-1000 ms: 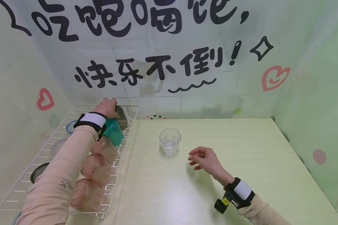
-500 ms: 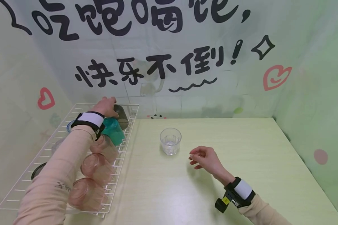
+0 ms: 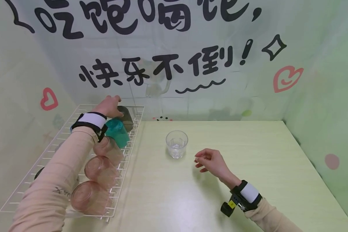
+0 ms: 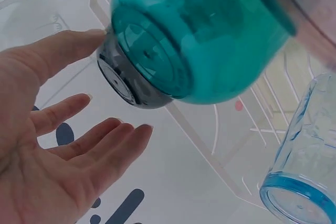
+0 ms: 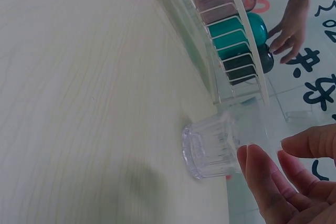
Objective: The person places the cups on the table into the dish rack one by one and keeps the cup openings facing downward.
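In the head view my left hand reaches to the rack's far end, beside a dark grey upside-down cup. The left wrist view shows the thumb right at that cup's base, with the other fingers spread loosely below it. A teal cup stands directly in front of the grey one. My right hand hovers over the table with loosely bent fingers and holds nothing. Left of it a clear faceted glass stands upright; the fingertips are apart from it in the head view.
The white wire rack lies along the table's left side. Several pink cups line its right edge, upside down. A clear glass with a blue rim shows in the left wrist view. A printed cloth wall closes the back.
The head view has tilted slightly. My left hand and forearm have eased a little to the left, away from the grey cup. The right hand and the cups stay in place.
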The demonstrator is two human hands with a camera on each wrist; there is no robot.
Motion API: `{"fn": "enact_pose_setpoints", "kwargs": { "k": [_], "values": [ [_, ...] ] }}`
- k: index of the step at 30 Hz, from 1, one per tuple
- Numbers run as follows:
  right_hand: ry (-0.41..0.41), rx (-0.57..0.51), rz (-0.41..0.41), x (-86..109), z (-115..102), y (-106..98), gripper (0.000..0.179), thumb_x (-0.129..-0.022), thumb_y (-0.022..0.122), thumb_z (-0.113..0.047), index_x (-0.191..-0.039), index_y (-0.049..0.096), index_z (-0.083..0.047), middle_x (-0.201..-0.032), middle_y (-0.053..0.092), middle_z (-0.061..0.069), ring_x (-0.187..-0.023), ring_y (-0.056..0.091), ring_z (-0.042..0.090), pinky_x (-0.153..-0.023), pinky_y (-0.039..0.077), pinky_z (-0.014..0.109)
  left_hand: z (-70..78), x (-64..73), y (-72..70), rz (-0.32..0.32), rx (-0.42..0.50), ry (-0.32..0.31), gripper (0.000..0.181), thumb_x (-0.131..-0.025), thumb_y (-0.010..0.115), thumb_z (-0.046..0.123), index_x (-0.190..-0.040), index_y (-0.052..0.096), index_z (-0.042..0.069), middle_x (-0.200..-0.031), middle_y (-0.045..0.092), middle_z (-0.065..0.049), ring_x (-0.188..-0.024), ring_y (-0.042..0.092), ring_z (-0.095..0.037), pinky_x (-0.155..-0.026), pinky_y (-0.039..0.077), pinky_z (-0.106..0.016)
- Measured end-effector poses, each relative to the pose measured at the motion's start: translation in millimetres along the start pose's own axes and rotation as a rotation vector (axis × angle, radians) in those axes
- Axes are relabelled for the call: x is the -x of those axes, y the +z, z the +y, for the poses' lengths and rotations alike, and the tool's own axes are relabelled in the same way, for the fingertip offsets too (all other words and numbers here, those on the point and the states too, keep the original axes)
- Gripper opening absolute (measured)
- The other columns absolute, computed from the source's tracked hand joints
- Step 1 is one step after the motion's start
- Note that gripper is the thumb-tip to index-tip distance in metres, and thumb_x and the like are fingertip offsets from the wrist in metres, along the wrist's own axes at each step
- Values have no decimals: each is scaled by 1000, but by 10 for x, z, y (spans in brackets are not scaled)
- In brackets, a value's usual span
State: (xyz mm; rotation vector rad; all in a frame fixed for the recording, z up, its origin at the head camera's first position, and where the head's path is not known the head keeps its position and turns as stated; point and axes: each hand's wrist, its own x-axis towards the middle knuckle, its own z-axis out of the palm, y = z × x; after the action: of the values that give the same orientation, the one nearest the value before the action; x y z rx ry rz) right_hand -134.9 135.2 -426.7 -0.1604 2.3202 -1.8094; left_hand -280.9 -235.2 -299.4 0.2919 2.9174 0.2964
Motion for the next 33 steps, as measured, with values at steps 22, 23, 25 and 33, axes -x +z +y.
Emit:
{"fn": "enact_pose_setpoints", "kwargs": {
  "k": [22,23,25,33],
  "values": [
    [31,6,40,-8,-62,21,14,-92,57,-2,-101,60,7,-87,65,14,-77,66,31,-62,53,37,287,258,38,183,40,159,62,-86,67,18,-137,38,-4,-129,36,-34,-109,45,-44,-89,39,-50],
    [32,7,41,-13,-60,23,14,-92,56,-2,-102,60,8,-88,65,14,-78,66,31,-62,53,36,301,276,48,188,45,166,62,-86,67,18,-137,39,-4,-129,37,-33,-108,45,-43,-89,39,-49],
    [35,10,50,-23,-61,29,13,-92,56,-2,-101,60,7,-87,65,14,-78,66,32,-62,53,36,327,311,69,193,51,177,62,-86,68,18,-137,39,-3,-128,38,-32,-105,46,-41,-87,40,-48],
    [47,22,98,-83,-97,46,15,-92,56,-2,-102,60,8,-90,64,19,-77,66,31,-61,53,35,440,445,148,222,72,215,64,-85,69,20,-137,39,-3,-130,39,-29,-108,47,-38,-90,40,-48]
  ]
}}
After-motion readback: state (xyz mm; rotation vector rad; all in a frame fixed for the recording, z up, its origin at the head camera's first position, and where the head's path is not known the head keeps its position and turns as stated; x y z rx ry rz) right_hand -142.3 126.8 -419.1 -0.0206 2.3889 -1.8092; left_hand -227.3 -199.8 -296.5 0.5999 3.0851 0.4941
